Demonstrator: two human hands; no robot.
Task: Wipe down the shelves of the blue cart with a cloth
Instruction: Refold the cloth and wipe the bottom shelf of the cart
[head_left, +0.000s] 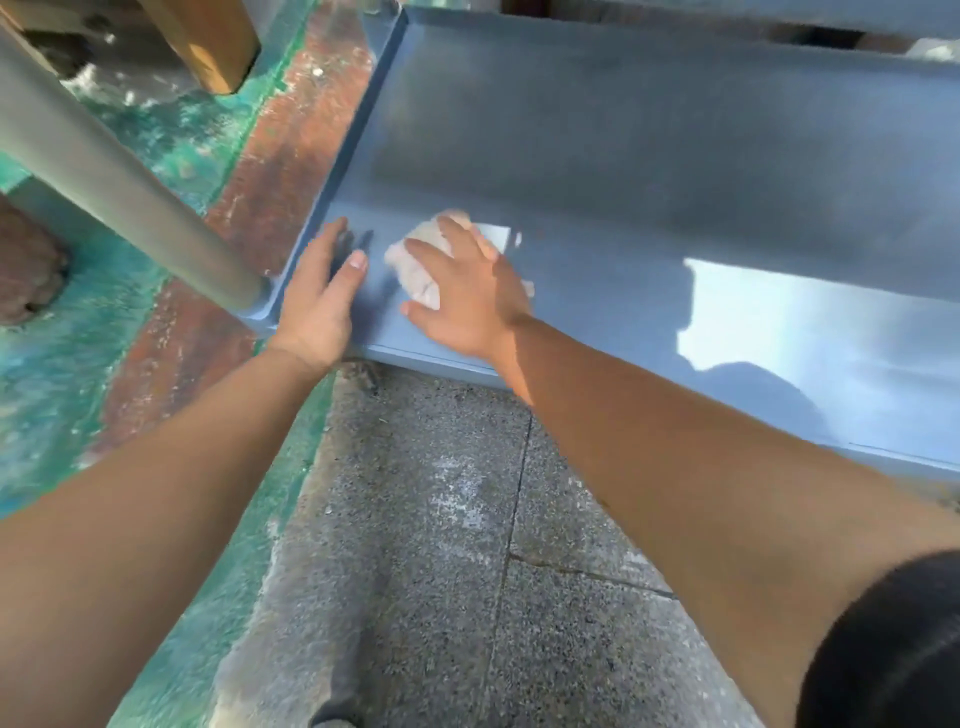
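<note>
- Head view: I am looking down at a blue cart shelf, a shallow tray with a raised lip running along its left side and its near edge.
- The shelf's long axis is running from the near left corner away to the right; the near right part is catching bright sunlight, the far part is lying in shade.
- My right hand is pressing flat on a pale cloth, fingers spread wide and not curled round it; the cloth is bunched under my palm and sticking out toward the left.
- The cloth is sitting on the shelf near the left near corner, close to the front lip, with bare shelf stretching far to the right and toward the back.
- My left hand is resting open at the left lip, fingers extended along the edge, holding nothing; only a narrow strip of shelf is lying between it and the cloth.
- A grey post is meeting the shelf's near left corner, just beside my left hand, crowding that side.
- Below the front edge, speckled concrete floor is lying open; green and red painted ground is running along the left.
</note>
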